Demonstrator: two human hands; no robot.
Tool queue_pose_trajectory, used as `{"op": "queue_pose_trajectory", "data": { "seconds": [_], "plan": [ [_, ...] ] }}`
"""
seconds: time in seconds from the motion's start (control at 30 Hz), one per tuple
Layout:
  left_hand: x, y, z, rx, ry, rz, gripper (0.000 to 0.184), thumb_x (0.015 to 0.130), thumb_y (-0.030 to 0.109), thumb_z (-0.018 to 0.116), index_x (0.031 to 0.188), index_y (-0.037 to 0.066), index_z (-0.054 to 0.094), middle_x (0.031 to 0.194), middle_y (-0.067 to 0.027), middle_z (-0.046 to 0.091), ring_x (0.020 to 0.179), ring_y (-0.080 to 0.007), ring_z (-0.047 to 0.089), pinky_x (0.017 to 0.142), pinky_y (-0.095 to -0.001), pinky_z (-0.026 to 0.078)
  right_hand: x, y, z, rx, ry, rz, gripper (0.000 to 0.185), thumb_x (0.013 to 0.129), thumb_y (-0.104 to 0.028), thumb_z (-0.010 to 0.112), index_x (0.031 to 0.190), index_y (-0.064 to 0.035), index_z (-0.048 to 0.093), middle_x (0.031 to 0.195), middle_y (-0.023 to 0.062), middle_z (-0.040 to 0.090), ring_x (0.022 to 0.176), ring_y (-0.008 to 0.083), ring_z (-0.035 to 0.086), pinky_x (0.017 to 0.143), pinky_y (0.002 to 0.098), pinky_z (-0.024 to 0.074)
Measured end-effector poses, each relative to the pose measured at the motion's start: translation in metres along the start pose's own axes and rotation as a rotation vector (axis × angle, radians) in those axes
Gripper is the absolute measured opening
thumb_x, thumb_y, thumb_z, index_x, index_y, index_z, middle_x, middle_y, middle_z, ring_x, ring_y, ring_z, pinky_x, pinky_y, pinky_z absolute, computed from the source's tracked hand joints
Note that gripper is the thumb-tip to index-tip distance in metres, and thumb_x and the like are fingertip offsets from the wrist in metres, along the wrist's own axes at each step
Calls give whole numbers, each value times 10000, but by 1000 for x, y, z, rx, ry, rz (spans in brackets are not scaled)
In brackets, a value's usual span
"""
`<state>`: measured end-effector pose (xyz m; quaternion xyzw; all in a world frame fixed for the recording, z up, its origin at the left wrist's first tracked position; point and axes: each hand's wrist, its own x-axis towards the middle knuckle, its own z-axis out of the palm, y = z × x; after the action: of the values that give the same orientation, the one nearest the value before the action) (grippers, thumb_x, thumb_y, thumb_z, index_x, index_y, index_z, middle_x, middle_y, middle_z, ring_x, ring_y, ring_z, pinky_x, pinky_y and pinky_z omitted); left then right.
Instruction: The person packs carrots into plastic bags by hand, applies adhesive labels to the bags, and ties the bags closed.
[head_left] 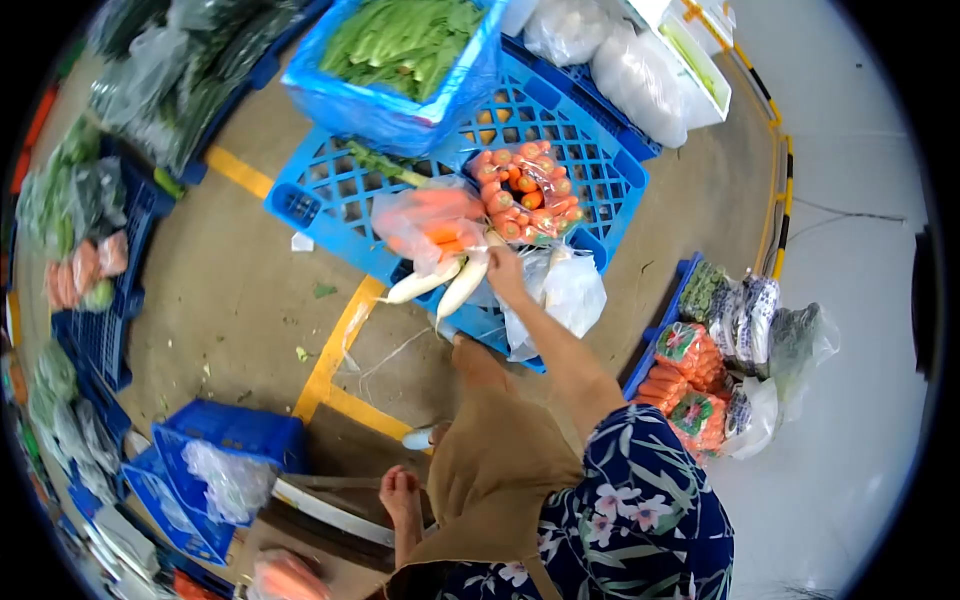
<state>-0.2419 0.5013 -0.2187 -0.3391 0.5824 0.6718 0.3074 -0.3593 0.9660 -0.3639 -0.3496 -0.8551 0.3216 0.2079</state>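
My right hand (507,272) reaches forward and is closed around the upper end of a white radish (462,290). A second white radish (420,284) lies just left of it. Behind them is a clear bag of carrots (430,222), and to its right a larger bag of carrots (525,192) shows many round ends. White plastic bags (562,292) lie right of my right hand. All of these rest on a blue plastic pallet (627,185). My left hand (400,490) hangs low beside the brown apron, fingers curled, with nothing visible in it.
A blue-lined crate (390,122) of leafy greens stands on the pallet's far side. Bagged carrots and vegetables fill a blue tray (640,365) at right. Blue crates (235,425) stand at lower left. Yellow tape (340,345) marks the floor.
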Motion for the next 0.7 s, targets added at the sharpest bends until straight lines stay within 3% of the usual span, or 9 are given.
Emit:
{"op": "queue_pose_trajectory", "data": {
  "seconds": [0.03, 0.13, 0.2, 0.3, 0.4, 0.5, 0.6, 0.7],
  "plan": [
    [12, -2, 12, 135, -115, -52, 160, 916, 101, 535, 1048, 19, 570, 802, -62, 611, 677, -151, 581, 639, -296, 491, 23, 36, -1, -73, -4, 62, 146, 766, -43, 559, 876, -4, 647, 798, 205, 633, 746, 354, 625, 669, 398, 497],
    [38, 8, 80, 369, -164, -302, 192, 922, 123, 536, 1077, 15, 566, 811, -60, 607, 701, -149, 586, 645, -282, 489, 83, 119, -15, -99, -18, 245, 136, 750, -84, 580, 823, 10, 646, 731, 214, 629, 708, 367, 625, 637, 417, 490],
    [54, 9, 108, 426, -156, -350, 203, 927, 127, 519, 1070, -9, 570, 827, -68, 630, 711, -131, 604, 623, -255, 478, 112, 169, -12, -196, 43, 253, 145, 749, -70, 562, 829, 10, 653, 723, 220, 629, 685, 366, 626, 622, 439, 487],
    [71, 16, 138, 475, -155, -406, 219, 928, 138, 520, 1080, -14, 563, 866, -72, 634, 728, -136, 609, 641, -255, 484, 144, 224, -2, -370, -110, 257, 152, 756, -88, 564, 839, -23, 672, 749, 210, 633, 711, 366, 620, 645, 438, 479],
    [85, 20, 146, 540, -126, -449, 228, 926, 139, 521, 1092, -13, 555, 882, -75, 631, 737, -142, 612, 657, -260, 491, 165, 242, 4, -684, -656, -64, 156, 752, -123, 581, 865, -95, 686, 820, 157, 653, 810, 329, 614, 706, 419, 459],
    [92, 20, 137, 578, -83, -491, 234, 926, 138, 522, 1103, -14, 547, 885, -80, 629, 741, -146, 614, 660, -266, 496, 161, 243, 12, -783, -688, -167, 123, 738, -200, 609, 807, -143, 693, 859, 91, 669, 876, 261, 608, 797, 413, 418],
    [98, 14, 125, 574, -77, -521, 238, 925, 136, 525, 1108, -14, 542, 886, -78, 627, 737, -146, 612, 654, -266, 498, 182, 219, 5, -827, -1080, -100, 203, 757, -265, 615, 937, -192, 675, 904, 56, 652, 940, 254, 560, 795, 413, 390],
    [103, 12, 135, 539, -80, -530, 239, 924, 142, 531, 1105, -13, 545, 883, -72, 627, 723, -140, 608, 649, -262, 498, 182, 225, 5, -850, -1075, -188, 188, 765, -285, 600, 891, -192, 704, 908, 58, 666, 931, 261, 579, 797, 416, 405]
  ]
}}
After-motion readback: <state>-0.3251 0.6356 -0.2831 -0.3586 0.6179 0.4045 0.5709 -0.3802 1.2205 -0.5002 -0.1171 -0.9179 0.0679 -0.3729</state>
